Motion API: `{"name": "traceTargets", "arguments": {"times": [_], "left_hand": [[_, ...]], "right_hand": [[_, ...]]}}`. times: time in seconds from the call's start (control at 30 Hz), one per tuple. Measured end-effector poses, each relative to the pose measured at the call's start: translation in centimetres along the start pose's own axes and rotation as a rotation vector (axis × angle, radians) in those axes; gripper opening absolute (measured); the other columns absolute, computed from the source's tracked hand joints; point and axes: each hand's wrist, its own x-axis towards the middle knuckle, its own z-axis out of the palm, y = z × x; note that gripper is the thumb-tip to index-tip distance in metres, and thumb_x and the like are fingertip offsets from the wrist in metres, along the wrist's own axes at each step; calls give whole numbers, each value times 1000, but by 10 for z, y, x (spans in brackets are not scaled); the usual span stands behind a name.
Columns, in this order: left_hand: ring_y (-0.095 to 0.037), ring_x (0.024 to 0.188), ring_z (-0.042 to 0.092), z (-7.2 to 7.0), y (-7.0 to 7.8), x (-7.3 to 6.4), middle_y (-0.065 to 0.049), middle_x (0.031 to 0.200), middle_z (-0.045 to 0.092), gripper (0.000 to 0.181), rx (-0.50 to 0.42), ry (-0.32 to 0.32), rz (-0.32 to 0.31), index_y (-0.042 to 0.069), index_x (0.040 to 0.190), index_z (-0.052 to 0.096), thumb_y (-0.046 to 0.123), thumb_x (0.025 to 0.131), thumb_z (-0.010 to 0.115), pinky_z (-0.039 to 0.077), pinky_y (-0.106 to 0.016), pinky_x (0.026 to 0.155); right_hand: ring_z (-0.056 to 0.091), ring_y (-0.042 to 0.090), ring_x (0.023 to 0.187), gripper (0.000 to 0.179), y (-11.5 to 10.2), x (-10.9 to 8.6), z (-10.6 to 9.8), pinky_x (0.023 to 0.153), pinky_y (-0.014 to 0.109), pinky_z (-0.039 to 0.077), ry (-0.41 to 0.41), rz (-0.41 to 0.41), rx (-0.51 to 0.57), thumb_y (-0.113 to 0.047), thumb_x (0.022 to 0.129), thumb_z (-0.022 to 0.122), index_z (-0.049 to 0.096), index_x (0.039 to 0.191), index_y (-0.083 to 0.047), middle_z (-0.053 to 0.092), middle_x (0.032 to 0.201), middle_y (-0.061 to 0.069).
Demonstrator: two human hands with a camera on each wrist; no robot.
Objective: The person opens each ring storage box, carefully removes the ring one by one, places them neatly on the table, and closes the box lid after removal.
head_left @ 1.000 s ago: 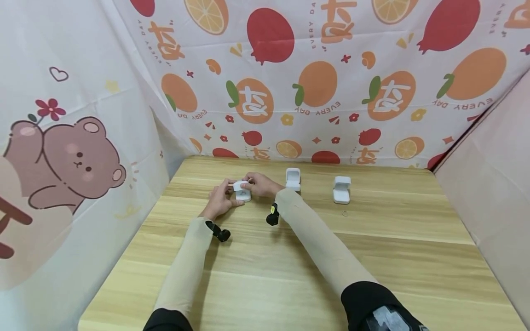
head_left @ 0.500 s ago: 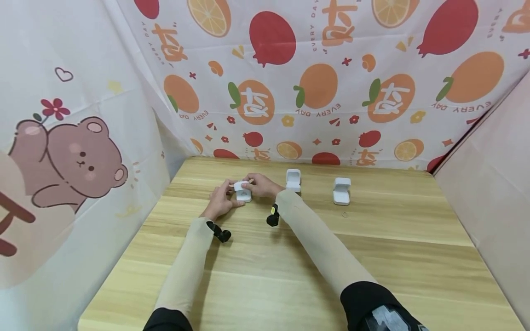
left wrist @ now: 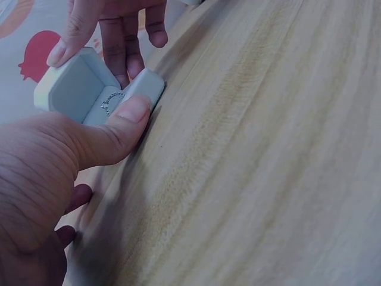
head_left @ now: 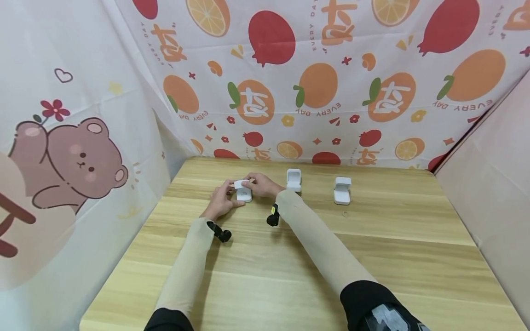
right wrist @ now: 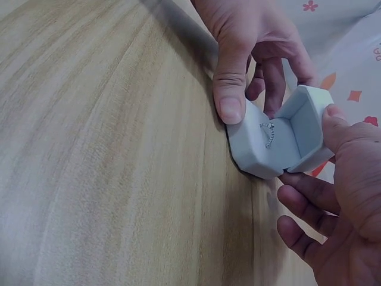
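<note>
A small white ring box (head_left: 244,195) stands with its lid raised on the wooden table, toward the left of the head view. A silver ring (right wrist: 268,135) with a beaded band sits upright in its cushion. My left hand (head_left: 221,202) grips the base from the left, its thumb (left wrist: 128,113) pressed on the front edge. From the other side my right hand (head_left: 262,185) holds the lid (right wrist: 306,122), thumb on the lid's outer face. The right hand's other fingers (right wrist: 306,208) are curled low beside the hinge.
Two more white ring boxes, one in the middle (head_left: 294,180) and one farther right (head_left: 342,191), stand with lids raised. A loose ring (head_left: 345,214) lies in front of the right box. A fruit-print cloth (head_left: 306,138) hangs behind the table (head_left: 290,276).
</note>
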Motion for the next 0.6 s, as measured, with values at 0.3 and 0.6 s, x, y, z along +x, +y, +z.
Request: {"name": "traceTargets", "arguments": {"times": [0.3,0.6], "left_hand": [[-30,114,40,0,1,-1,-13,123,59,70,1,17,-7,23,126,42,30,67,79,15,-50,94],[-29,114,40,1,-1,1,-10,124,59,73,12,15,-19,23,128,41,32,66,79,13,-51,97]], "right_hand": [[58,10,88,28,4,4,1,71,24,47,0,2,7,-44,90,45,58,107,-25,60,112,-3],[58,10,87,32,4,5,2,70,25,46,15,11,8,-45,91,43,57,111,-25,61,110,-3]]}}
